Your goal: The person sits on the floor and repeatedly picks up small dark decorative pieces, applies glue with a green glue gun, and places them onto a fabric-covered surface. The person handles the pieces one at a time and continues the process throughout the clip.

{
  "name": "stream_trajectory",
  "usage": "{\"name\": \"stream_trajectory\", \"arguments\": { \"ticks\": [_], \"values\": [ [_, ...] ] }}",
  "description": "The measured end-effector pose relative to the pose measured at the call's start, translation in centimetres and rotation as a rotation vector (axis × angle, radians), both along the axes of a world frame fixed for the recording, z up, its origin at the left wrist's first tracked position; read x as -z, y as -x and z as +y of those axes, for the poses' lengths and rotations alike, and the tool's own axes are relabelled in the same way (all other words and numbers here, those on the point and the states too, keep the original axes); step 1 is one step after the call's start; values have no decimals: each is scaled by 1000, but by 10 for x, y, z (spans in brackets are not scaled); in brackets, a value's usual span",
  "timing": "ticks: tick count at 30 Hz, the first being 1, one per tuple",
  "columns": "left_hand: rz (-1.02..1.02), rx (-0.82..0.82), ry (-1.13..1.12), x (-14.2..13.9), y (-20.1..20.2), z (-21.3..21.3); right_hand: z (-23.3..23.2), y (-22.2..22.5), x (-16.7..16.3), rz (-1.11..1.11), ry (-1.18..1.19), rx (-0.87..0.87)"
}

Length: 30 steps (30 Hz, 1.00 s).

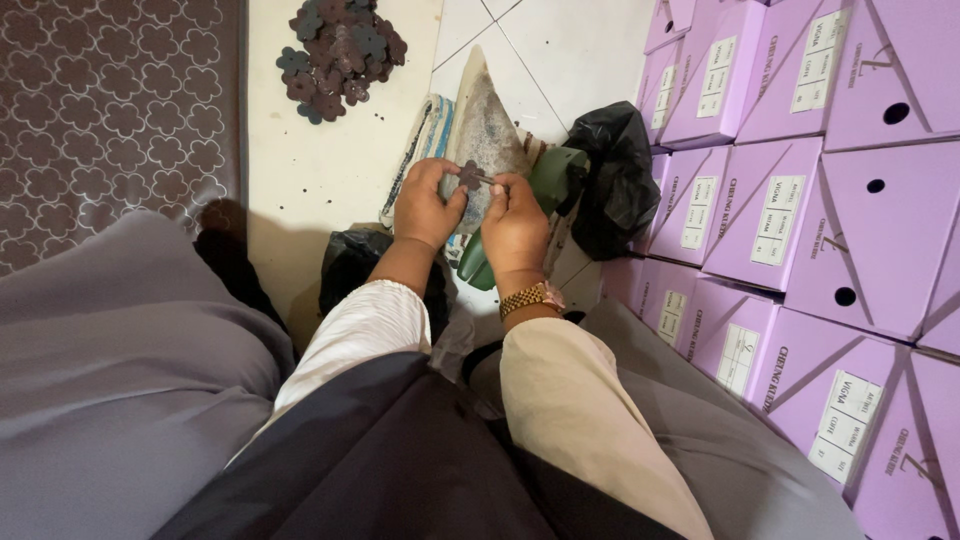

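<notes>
Head view | left hand [425, 205] pinches a dark flower-shaped cutout [469, 176] steady above the floor | right hand [515, 222] closes on a thin tool at it | cutout pile [338, 52] beyond.

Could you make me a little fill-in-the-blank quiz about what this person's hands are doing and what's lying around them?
1. The left hand and right hand together hold a small dark ____-shaped piece.
2. A pile of similar pieces lies on the white ____ farther from the person.
3. The stacked boxes on the person's right are ____ in colour.
4. A gold-coloured ____ sits on the right wrist.

Missing words: flower; floor; purple; watch
</notes>
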<state>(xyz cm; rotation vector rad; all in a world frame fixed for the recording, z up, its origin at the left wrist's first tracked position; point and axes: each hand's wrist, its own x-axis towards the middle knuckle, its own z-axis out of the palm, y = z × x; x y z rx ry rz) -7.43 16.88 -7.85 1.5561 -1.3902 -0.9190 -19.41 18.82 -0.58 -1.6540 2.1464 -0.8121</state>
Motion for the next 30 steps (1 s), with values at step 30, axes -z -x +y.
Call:
{"name": "stream_trajectory", "arguments": {
  "ticks": [30],
  "values": [
    [-40, -7, -115, -9, 21, -9, -14, 0, -2, 98, -73, -138]
  ]
}}
